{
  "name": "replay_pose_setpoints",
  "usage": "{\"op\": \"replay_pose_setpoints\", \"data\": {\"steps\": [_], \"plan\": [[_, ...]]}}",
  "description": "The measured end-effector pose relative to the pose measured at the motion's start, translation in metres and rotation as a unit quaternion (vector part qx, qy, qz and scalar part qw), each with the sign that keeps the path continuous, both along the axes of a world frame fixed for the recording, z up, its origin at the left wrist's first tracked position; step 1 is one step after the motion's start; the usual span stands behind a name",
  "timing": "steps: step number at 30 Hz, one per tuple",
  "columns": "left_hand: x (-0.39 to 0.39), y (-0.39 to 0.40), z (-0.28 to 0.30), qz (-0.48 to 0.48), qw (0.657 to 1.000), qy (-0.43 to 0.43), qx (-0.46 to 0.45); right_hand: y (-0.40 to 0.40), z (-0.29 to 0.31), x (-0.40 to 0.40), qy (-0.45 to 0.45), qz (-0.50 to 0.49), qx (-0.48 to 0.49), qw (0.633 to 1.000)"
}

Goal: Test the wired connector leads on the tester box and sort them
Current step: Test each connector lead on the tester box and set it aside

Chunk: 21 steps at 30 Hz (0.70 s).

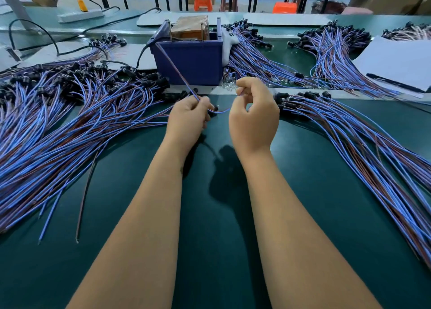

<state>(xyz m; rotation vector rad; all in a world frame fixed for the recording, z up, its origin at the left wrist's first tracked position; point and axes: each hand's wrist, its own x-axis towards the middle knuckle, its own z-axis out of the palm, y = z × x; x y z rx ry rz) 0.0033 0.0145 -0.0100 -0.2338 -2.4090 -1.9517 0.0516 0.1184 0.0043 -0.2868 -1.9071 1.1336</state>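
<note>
on the green table (217,215), the blue tester box (193,61) stands just beyond both hands. the left hand (186,119) grips a lead (177,75) slanting far-left up to the box; the right hand (253,119) pinches its near end, fingers curled.

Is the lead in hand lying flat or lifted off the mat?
Lifted: the left hand holds the lead, which slants up to the blue tester box.

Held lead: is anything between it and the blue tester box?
Nothing visible does. The left hand grips the lead, which already runs up to the tester box; the right hand pinches its other end.
</note>
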Motion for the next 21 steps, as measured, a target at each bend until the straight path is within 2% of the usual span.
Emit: {"op": "replay_pose_setpoints", "data": {"steps": [2,6,10,15,21], "plan": [[0.003,0.004,-0.004,-0.020,0.995,0.045,-0.085,0.002,0.002,0.000,0.016,0.018,-0.064,0.998],[0.010,0.009,-0.003,-0.060,0.982,0.090,-0.155,0.010,-0.001,-0.003,0.009,-0.015,-0.072,0.997],[0.022,0.016,0.000,-0.134,0.949,0.149,-0.243,0.017,-0.003,-0.002,-0.024,-0.033,-0.107,0.993],[0.038,0.026,0.003,-0.255,0.934,0.145,-0.203,0.030,-0.008,0.001,-0.045,-0.063,-0.155,0.985],[0.036,0.027,0.001,-0.282,0.940,0.097,-0.167,0.050,-0.017,0.013,-0.064,-0.073,-0.170,0.981]]}}
